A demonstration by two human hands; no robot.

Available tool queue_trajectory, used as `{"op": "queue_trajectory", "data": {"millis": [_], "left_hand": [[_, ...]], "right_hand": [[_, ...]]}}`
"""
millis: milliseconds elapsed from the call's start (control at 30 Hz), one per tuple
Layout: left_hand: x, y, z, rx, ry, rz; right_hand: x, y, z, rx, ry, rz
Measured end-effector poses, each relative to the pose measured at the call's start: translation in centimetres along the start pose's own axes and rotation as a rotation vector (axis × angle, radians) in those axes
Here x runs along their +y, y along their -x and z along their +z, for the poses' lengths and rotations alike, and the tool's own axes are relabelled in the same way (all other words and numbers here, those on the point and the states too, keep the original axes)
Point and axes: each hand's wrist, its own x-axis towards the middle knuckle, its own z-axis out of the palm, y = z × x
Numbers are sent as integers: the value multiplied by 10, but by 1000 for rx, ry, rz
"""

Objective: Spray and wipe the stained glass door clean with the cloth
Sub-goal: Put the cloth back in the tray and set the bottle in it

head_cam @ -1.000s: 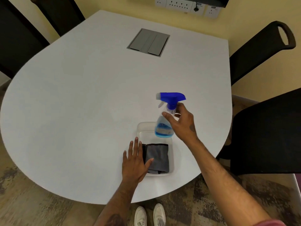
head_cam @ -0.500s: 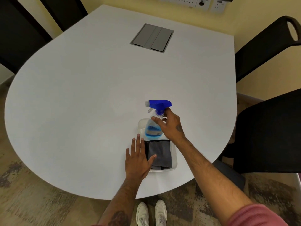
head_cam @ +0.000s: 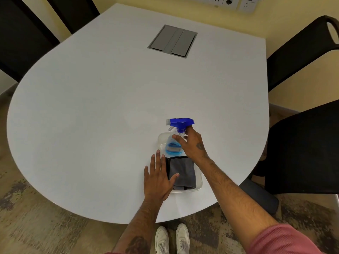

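Observation:
A clear spray bottle [head_cam: 173,146] with blue liquid and a blue trigger head stands upright in the far end of a clear plastic tray [head_cam: 199,182] near the table's front edge. My right hand [head_cam: 191,143] is wrapped around the bottle's neck and body. A folded grey cloth [head_cam: 183,173] fills the tray's near half. My left hand [head_cam: 158,178] lies flat with fingers spread on the tray's left rim, its thumb touching the cloth. No glass door is in view.
The tray sits on a white rounded table [head_cam: 110,107] with a grey cable hatch [head_cam: 173,41] at the back. Black chairs [head_cam: 302,147] stand to the right and at the far left. Wall sockets [head_cam: 229,2] line the wall behind.
My right hand has lowered the spray bottle from above the table into the far end of the tray. My left hand has stayed on the tray's edge.

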Motion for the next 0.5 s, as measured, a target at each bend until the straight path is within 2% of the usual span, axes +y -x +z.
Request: {"op": "queue_trajectory", "data": {"millis": [300, 500], "left_hand": [[0, 2, -16, -33, 15, 45], [-6, 18, -45, 14, -52, 75]], "right_hand": [[2, 4, -2, -34, 63, 4], [14, 38, -11, 1, 253, 0]]}}
